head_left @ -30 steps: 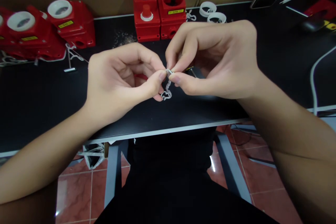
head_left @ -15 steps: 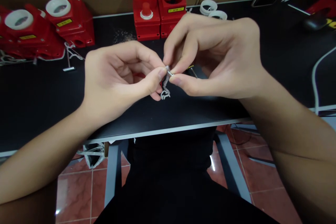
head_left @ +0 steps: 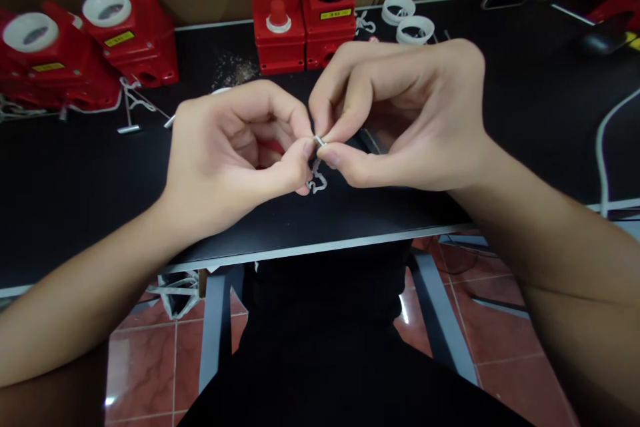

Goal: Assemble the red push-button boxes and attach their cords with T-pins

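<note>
My left hand (head_left: 235, 153) is closed in a pinch, thumb against forefinger, at the end of a thin white cord (head_left: 317, 185). The loose part of this cord hangs crumpled below the fingertips. From the right, my right hand (head_left: 410, 113) pinches a small silvery metal pin (head_left: 320, 141), which spans the narrow gap between both sets of fingertips. How the cord joins the pin is hidden by my fingers. Both hands are held above the black tabletop (head_left: 320, 220), near its front edge.
Red housings (head_left: 277, 47) stand at the back, and more red housings with white rings (head_left: 137, 37) at the left. T-shaped metal rods (head_left: 129, 128) with white cord lie beside them. Two white rings (head_left: 415, 30) holding small parts are behind my right hand. A white cable (head_left: 601, 153) runs along the right.
Both hands have shifted slightly, and their fingertips are closer together around the pin. Less of the cord shows below my left fingers.
</note>
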The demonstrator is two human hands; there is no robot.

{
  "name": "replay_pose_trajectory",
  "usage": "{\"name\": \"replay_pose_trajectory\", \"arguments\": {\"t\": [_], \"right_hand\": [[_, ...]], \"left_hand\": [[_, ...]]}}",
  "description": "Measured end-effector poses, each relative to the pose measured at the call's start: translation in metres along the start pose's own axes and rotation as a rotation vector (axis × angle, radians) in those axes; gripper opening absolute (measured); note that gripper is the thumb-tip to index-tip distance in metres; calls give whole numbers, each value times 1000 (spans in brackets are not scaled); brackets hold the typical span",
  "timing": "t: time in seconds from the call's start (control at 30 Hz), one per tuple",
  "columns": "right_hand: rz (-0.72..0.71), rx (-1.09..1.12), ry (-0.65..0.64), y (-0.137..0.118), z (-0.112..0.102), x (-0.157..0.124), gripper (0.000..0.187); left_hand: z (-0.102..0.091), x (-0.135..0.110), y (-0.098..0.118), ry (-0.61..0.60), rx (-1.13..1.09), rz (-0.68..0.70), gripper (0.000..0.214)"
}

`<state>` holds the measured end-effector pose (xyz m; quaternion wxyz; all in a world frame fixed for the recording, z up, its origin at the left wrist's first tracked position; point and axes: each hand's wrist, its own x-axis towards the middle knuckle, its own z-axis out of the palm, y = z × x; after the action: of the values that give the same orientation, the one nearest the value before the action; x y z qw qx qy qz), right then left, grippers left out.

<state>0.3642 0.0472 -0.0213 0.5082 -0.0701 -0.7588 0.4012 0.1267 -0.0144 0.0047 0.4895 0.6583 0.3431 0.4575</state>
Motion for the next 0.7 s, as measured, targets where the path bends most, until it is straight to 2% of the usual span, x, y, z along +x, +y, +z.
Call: {"name": "replay_pose_trajectory", "arguments": {"t": [0.1, 0.27, 0.47, 0.7], "right_hand": [[9, 28, 64, -3, 4, -3, 22], [166, -41, -21, -15, -5, -1, 21], [179, -109, -49, -18, -13, 0, 21], [124, -88, -56, -11, -14, 1, 14]], "left_hand": [[0, 0, 1, -15, -10, -11, 35], [-4, -1, -3, -32, 14, 39, 47], [-7, 1, -11, -25, -48, 60, 45], [-3, 4, -9, -24, -55, 77, 41]]}}
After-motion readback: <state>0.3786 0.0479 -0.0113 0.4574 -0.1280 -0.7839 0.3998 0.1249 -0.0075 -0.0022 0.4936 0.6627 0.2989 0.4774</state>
